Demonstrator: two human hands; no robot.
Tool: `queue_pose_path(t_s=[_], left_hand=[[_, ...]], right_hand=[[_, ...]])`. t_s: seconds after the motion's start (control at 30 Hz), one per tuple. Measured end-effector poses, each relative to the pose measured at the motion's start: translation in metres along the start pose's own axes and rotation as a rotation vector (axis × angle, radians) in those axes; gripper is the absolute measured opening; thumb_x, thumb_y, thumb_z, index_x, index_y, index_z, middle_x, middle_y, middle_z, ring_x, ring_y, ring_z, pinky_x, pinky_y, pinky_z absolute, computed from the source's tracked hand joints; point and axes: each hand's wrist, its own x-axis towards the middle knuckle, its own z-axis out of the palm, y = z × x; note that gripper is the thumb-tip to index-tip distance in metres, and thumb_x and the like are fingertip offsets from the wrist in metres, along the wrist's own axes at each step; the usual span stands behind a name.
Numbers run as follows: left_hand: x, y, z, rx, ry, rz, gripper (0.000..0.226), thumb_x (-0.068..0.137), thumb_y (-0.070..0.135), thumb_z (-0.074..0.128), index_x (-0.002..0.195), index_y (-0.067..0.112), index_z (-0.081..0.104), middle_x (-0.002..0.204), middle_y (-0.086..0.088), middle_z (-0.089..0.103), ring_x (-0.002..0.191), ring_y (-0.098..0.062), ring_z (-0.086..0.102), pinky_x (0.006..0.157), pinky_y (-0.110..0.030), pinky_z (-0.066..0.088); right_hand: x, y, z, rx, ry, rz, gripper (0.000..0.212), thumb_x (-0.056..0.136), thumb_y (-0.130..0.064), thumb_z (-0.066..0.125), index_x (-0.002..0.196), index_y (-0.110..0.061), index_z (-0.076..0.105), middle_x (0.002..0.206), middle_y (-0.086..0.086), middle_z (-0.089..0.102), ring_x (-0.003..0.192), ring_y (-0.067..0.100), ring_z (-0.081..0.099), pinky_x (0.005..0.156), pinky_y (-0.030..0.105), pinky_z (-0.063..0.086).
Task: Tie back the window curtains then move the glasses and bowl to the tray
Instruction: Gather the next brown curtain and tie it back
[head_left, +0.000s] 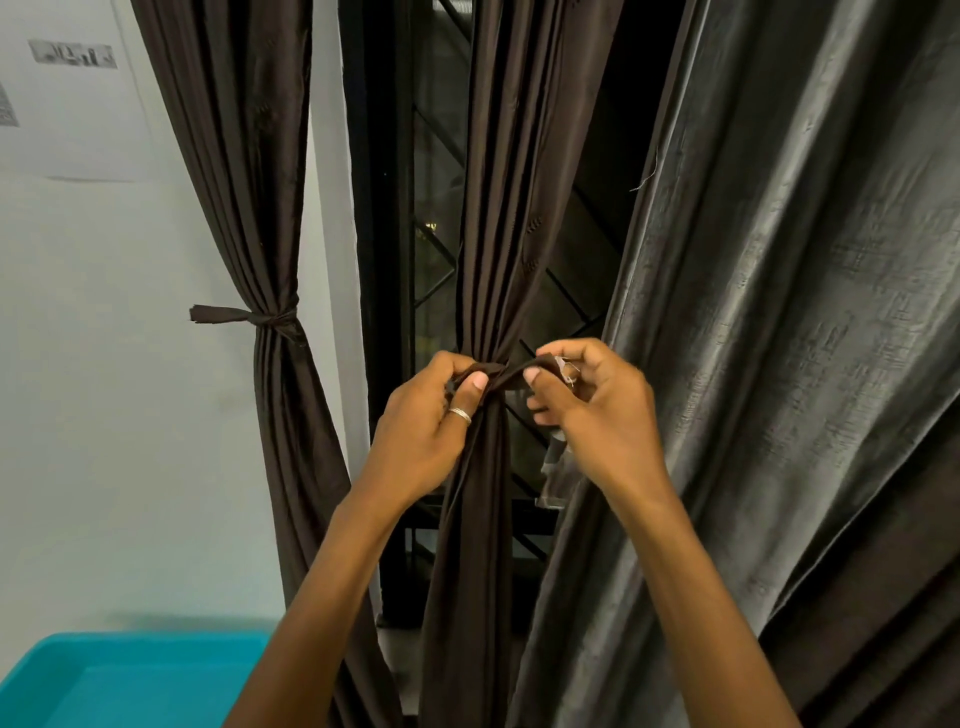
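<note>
**A:** What does each grip hold?

**B:** Both are narrow and closed on cloth. The left hand (431, 415) pinches one end of the dark tie strip (506, 376) between thumb and curled fingers, pressed against the gathered middle curtain (498, 234). The right hand (597, 410) pinches the other end, thumb on top, just right of the bunch

**A:** How does the strip lie against the curtain?

**B:** Crosswise. The curtain's long axis hangs vertical, the strip runs level between the hands, and the crossing sits nearer the left hand. I judge the knot unfinished, so the ends need drawing apart sideways

**A:** Materials?

**B:** Thin, limp brown fabric in fine pleats, matte. The strip looks the same stuff, with a pale frayed edge at the right grip. The left curtain (249, 182) is already cinched by its own tie (244, 315). To the right hangs a heavier grey curtain (779, 312) with a slubby sheen, and behind is a dark window grille (436, 260)

**A:** The tray?

**B:** A teal tray (130, 675), smooth plastic, low left, well apart from the hands. Glasses and bowl are out of view
</note>
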Motion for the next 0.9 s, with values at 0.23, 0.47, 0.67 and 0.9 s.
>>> queue_pose_path(t_s=[0.23, 0.47, 0.67, 0.9], left_hand=[[-0.001, 0.001, -0.003, -0.129, -0.059, 0.027, 0.011, 0.105, 0.041, 0.043, 0.099, 0.038, 0.052, 0.072, 0.004, 0.057, 0.058, -0.004, 0.05, 0.053, -0.015, 0.04], [0.005, 0.003, -0.01, -0.224, -0.087, 0.001, 0.016, 0.106, 0.04, 0.042, 0.094, 0.042, 0.052, 0.065, 0.016, 0.053, 0.056, -0.001, 0.047, 0.054, -0.021, 0.043], [0.008, 0.002, -0.012, -0.345, -0.113, -0.015, 0.015, 0.102, 0.041, 0.045, 0.098, 0.034, 0.058, 0.066, 0.007, 0.054, 0.06, -0.01, 0.056, 0.06, -0.029, 0.058], [0.012, 0.0, -0.012, -0.42, -0.129, -0.027, 0.016, 0.103, 0.036, 0.049, 0.105, 0.034, 0.064, 0.072, 0.004, 0.054, 0.062, -0.01, 0.056, 0.059, -0.031, 0.06]], right_hand=[[0.019, -0.008, 0.022, -0.011, 0.0, -0.162, 0.016, 0.09, -0.02, 0.075, 0.104, -0.024, 0.069, 0.091, -0.008, 0.073, 0.078, 0.012, 0.073, 0.072, 0.032, 0.063], [0.019, 0.01, 0.033, -0.336, 0.132, -0.502, 0.019, 0.092, -0.022, 0.074, 0.109, -0.015, 0.07, 0.109, -0.005, 0.055, 0.076, 0.006, 0.061, 0.066, 0.021, 0.055], [0.017, 0.017, 0.027, -0.448, -0.041, -0.538, 0.039, 0.097, -0.022, 0.055, 0.135, -0.016, 0.063, 0.12, -0.005, 0.049, 0.084, 0.007, 0.058, 0.067, 0.034, 0.056], [0.01, 0.024, 0.024, -0.673, -0.13, -0.6, 0.051, 0.09, -0.021, 0.067, 0.14, -0.022, 0.056, 0.134, -0.006, 0.048, 0.106, 0.008, 0.06, 0.068, 0.032, 0.06]])
